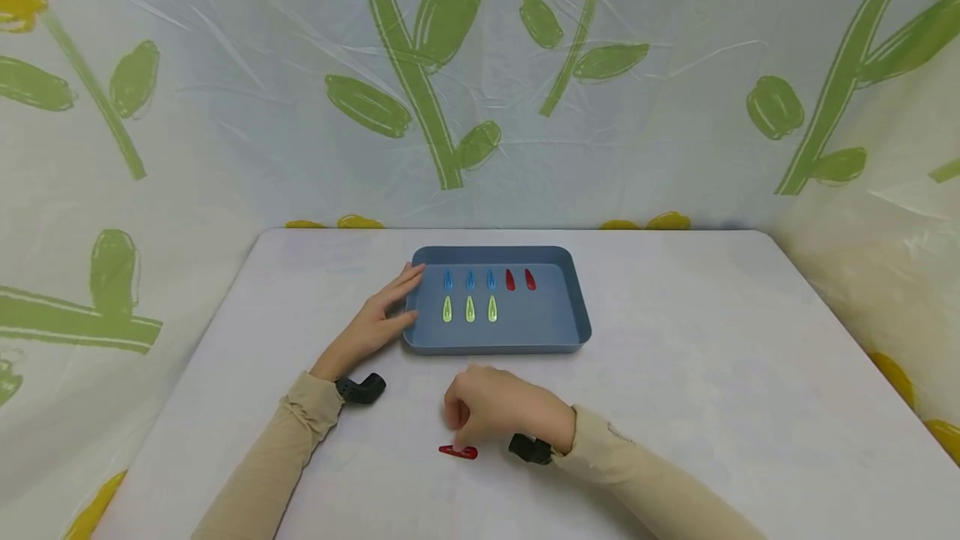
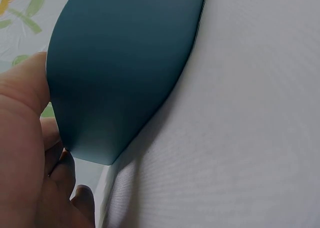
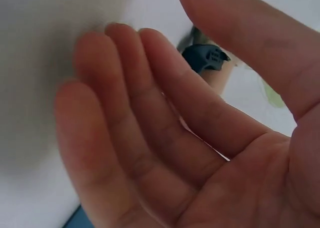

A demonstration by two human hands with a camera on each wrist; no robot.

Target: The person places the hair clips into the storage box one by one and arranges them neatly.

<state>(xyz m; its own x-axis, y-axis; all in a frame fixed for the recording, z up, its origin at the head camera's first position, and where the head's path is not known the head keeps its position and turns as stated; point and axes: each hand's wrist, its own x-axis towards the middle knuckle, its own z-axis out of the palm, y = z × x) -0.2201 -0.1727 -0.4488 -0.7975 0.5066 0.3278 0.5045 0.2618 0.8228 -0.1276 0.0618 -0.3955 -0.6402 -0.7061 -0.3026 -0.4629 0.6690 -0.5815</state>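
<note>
A red snap hair clip point(image 1: 470, 453) lies on the white table near its front. My right hand point(image 1: 502, 402) is over it, with a fingertip at the clip. In the right wrist view the right fingers point(image 3: 150, 98) bend gently and the thumb stands apart from them; no clip shows there. My left hand point(image 1: 371, 327) touches the left side of a blue-grey tray point(image 1: 536, 332), fingers spread along its rim. The tray's outer wall point(image 2: 125, 73) fills much of the left wrist view. Inside lie three blue clips point(image 1: 470, 280), two red clips point(image 1: 510, 280) and, below, three yellow-green clips point(image 1: 470, 309).
The white table point(image 1: 712, 373) extends to both sides of the tray. Behind it hangs a pale curtain point(image 1: 285, 132) with green leaves and yellow flowers. Each wrist wears a black camera mount, the left mount point(image 1: 362, 389) and the right mount point(image 1: 530, 449).
</note>
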